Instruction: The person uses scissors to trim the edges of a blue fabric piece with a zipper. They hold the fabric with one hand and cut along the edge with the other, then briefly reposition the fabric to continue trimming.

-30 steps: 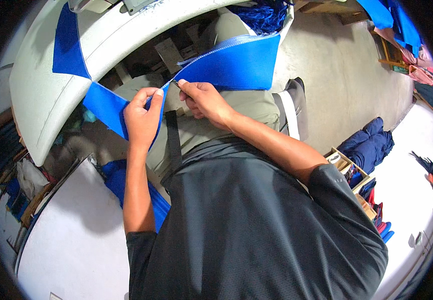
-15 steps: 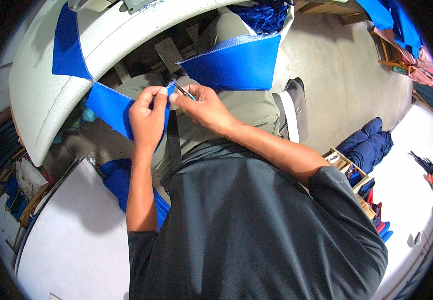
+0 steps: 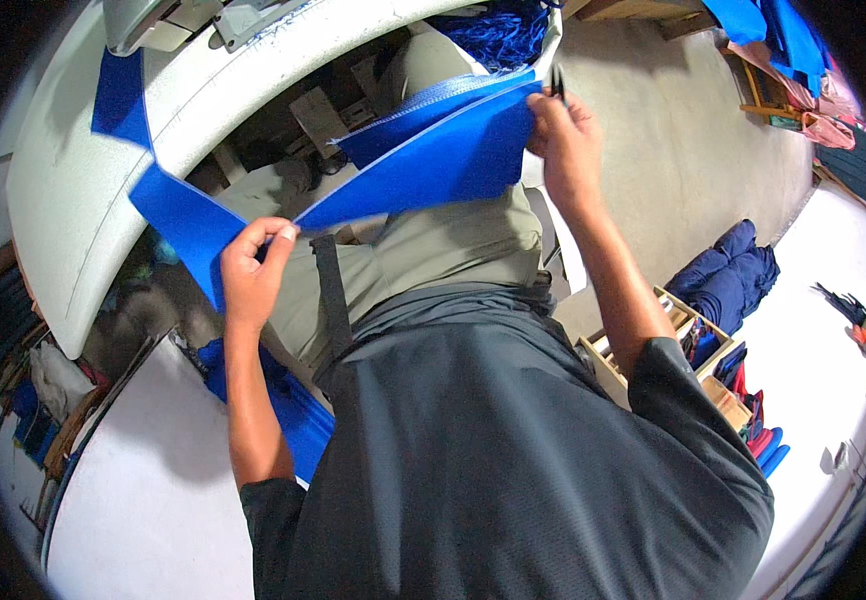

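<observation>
Now the pale, curved white tabletop (image 3: 73, 210) spans the upper left of the frame, with a bright blue cloth strip (image 3: 121, 100) lying over its edge. Below it, at the upper centre, a long bright blue cloth panel (image 3: 423, 165) stretches between the hands, above the khaki trousers (image 3: 458, 245); half a second ago the hands were close together near the centre, and this span was not drawn out. Another blue piece with a pale stitched edge (image 3: 393, 125) shows just behind it. The right hand (image 3: 568, 155) has moved to the upper right of centre, its thumb and curled fingers pinching the panel's right end near the top corner. The left hand (image 3: 256, 265), left of centre and slightly lower than before, presses thumb and forefinger together on the panel's narrow left tip. The panel's long axis slants from lower left up to upper right, widening rightward. Smallest, the slim dark snips (image 3: 557, 82) stand up from the right hand, tips toward the top of the frame.
</observation>
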Action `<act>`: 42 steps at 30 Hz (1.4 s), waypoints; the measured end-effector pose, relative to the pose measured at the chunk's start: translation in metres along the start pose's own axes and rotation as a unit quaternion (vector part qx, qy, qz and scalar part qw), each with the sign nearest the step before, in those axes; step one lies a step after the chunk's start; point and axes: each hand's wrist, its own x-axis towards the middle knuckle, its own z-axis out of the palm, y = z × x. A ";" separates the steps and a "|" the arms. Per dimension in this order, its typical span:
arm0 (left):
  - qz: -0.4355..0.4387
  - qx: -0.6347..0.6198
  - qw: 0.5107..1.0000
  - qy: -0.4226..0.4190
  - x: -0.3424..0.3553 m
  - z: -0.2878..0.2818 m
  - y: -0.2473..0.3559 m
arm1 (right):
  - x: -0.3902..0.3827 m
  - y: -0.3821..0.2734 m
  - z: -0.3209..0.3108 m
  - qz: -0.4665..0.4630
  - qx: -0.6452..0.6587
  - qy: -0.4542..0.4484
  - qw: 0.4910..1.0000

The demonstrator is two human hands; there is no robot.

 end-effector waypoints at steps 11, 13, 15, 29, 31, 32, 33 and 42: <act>0.004 0.037 0.995 0.092 0.043 0.015 -0.010 | 0.043 0.036 -0.028 -0.061 -0.132 0.044 0.988; 0.002 0.039 0.995 0.095 0.046 0.018 -0.012 | 0.050 0.048 -0.033 -0.072 -0.165 0.052 0.982; 0.027 0.030 0.993 0.111 0.047 0.021 -0.014 | 0.056 0.057 -0.037 -0.091 -0.182 0.055 0.978; -0.012 0.014 0.996 0.089 0.031 0.024 0.009 | -0.055 0.018 0.066 0.121 0.018 -0.158 0.980; -0.017 0.001 0.996 0.091 0.029 0.025 0.011 | -0.061 0.037 0.093 0.183 -0.018 -0.239 0.953; -0.020 -0.006 0.996 0.092 0.028 0.026 0.010 | -0.060 0.055 0.101 0.251 0.000 -0.282 0.926; -0.025 -0.015 0.995 0.092 0.027 0.027 0.010 | -0.059 0.070 0.109 0.246 0.008 -0.304 0.920; -0.028 0.004 0.996 0.089 0.024 0.031 0.008 | -0.055 0.078 0.136 0.291 0.045 -0.287 0.912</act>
